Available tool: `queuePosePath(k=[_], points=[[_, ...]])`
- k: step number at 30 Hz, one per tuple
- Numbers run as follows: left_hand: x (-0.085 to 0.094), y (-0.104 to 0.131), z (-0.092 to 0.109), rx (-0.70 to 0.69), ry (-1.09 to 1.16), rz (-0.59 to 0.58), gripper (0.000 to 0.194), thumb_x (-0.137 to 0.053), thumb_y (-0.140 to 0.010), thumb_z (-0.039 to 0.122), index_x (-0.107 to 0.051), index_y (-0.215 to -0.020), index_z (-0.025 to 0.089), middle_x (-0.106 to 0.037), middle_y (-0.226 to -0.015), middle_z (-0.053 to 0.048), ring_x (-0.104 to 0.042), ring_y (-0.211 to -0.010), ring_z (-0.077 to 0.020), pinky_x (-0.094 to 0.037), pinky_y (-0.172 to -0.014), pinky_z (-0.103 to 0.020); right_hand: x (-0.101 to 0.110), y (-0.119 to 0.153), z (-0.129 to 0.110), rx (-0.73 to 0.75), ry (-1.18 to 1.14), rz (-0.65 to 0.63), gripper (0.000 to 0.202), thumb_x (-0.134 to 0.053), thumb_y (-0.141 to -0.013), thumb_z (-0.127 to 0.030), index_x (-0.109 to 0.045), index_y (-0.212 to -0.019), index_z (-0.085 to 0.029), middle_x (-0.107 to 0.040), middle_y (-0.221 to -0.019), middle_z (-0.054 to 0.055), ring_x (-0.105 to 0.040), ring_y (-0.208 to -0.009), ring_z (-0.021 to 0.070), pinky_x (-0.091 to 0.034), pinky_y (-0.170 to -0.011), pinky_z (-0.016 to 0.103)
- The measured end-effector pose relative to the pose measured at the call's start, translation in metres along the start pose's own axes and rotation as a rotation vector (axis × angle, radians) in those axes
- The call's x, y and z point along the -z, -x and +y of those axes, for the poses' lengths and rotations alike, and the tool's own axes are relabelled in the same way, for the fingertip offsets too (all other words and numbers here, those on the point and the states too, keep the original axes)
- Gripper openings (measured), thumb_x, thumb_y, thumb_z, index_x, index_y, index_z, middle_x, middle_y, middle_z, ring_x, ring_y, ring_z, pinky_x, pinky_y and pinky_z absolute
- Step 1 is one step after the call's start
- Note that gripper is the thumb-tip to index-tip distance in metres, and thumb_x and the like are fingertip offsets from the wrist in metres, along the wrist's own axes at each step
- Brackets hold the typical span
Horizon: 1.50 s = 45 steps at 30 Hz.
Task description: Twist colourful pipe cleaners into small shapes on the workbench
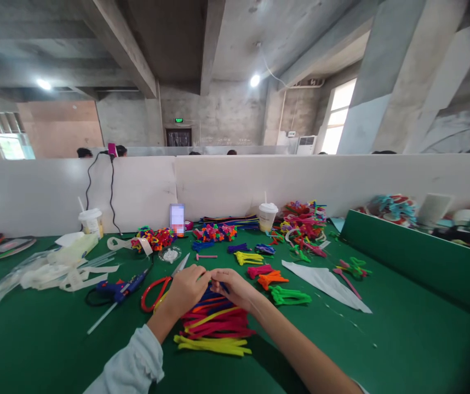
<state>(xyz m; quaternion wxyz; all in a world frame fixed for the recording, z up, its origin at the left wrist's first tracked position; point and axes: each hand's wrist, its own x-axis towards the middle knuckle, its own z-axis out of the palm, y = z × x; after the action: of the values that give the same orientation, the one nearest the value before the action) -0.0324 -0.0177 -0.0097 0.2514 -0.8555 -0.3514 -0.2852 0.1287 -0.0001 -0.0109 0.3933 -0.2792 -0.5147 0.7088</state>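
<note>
Red, yellow, orange and blue fuzzy strips [218,324] lie in a pile on the green table [301,350], below and nearer the person than both hands, their long axes running mostly left to right, some slanting. Above the pile's far edge, the left hand [189,285] and right hand [235,288] meet, fingertips drawn together in a pinch, though what sits between them is too small to tell. Red-handled scissors [153,300] lie beside the left hand, blades pointing away and rightward.
</note>
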Motion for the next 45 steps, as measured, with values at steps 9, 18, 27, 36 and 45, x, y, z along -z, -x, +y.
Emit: queuePosePath(k=[9,18,27,36,45], points=[[-0.002,-0.005,0.008,0.272,0.152,0.02,0.021,-0.038,-0.08,0.018,-0.057,-0.07,0.018,-0.056,-0.067,-0.002,-0.051,-0.067,-0.0137,-0.038,-0.061,-0.024,-0.009,-0.005,0.012,0.165,0.02,0.156,0.013,-0.06,-0.06,-0.028,-0.053,-0.062,-0.017,-0.046,-0.053,-0.004,-0.042,-0.053,0.0087,-0.033,-0.055,0.021],[0.0,-0.014,0.012,0.687,0.68,-0.031,0.017,-0.041,-0.071,0.02,-0.05,-0.057,0.017,-0.048,-0.054,0.003,-0.045,-0.055,-0.0115,-0.032,-0.053,-0.021,-0.006,-0.004,0.012,0.46,0.642,0.276,0.015,-0.05,-0.071,-0.029,-0.05,-0.061,-0.018,-0.045,-0.056,-0.004,-0.042,-0.056,0.011,-0.033,-0.059,0.023],[-0.003,-0.012,0.008,0.814,0.829,-0.101,0.016,-0.041,-0.068,0.023,-0.049,-0.055,0.017,-0.043,-0.048,0.004,-0.042,-0.049,-0.0109,-0.03,-0.049,-0.021,-0.005,-0.003,0.014,0.472,0.844,0.311,0.017,-0.047,-0.074,-0.029,-0.056,-0.065,-0.019,-0.053,-0.057,-0.004,-0.05,-0.06,0.0119,-0.035,-0.071,0.027],[-0.003,-0.011,0.01,0.743,0.688,-0.088,0.017,-0.042,-0.071,0.024,-0.049,-0.058,0.017,-0.046,-0.053,0.003,-0.044,-0.054,-0.012,-0.03,-0.054,-0.022,-0.004,-0.005,0.018,0.456,0.966,0.406,0.013,-0.046,-0.075,-0.027,-0.056,-0.07,-0.02,-0.056,-0.065,-0.002,-0.052,-0.068,0.014,-0.03,-0.082,0.034],[-0.009,-0.009,0.008,0.726,0.725,0.028,0.011,-0.043,-0.075,0.026,-0.051,-0.076,0.018,-0.056,-0.067,0.0,-0.052,-0.062,-0.0134,-0.039,-0.059,-0.023,-0.004,-0.004,0.017,0.458,1.024,0.39,0.013,-0.045,-0.076,-0.025,-0.053,-0.068,-0.019,-0.056,-0.067,-0.001,-0.052,-0.072,0.0149,-0.028,-0.083,0.036]])
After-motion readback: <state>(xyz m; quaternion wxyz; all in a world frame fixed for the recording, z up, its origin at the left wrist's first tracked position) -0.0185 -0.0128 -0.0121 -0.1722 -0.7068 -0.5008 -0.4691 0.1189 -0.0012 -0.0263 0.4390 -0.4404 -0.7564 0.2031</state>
